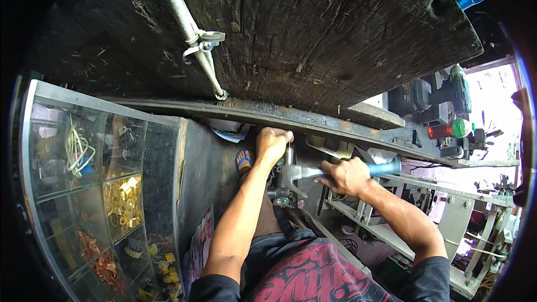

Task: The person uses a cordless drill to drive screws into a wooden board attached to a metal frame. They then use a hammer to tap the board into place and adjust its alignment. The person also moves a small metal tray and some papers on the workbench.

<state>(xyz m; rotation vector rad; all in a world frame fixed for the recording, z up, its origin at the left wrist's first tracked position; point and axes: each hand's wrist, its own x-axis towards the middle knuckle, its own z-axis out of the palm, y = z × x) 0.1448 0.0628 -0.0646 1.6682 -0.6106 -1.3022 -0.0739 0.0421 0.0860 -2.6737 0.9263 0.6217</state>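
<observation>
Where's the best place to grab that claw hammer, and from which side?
Grip the blue handle end, coming from the right. The hammer lies roughly level with its metal head pointing left, and the right hand already wraps the shaft there, away from the head.

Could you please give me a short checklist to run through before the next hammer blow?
1. Right hand wrapped firmly round the hammer handle: ok.
2. Left hand steadying a thin upright piece under the metal rail: ok.
3. Left fingers out of the hammer head's path: not ok, they sit right beside it.
4. What the upright piece is: cannot tell.
5. Sandalled foot away from the strike spot: ok, though low behind it.
</observation>
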